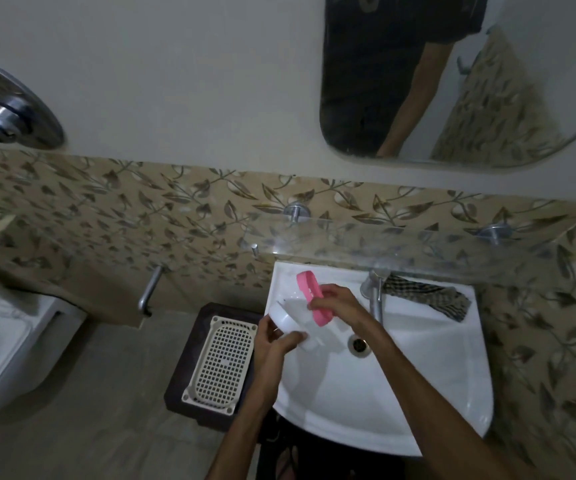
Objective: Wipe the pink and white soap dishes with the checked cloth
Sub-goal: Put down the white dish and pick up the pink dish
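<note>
Now both sets of fingers clenched: left hand (272, 344) around white soap dish (288, 318), right hand (340, 303) around pink soap dish (309, 294).

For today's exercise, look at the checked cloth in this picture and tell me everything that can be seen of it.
The checked cloth is a soft fabric with a fine dark and pale check. It lies crumpled and bunched along the back right ledge of the white sink, one end against the base of the metal tap, the other drooping towards the basin. Neither hand touches it.
</note>
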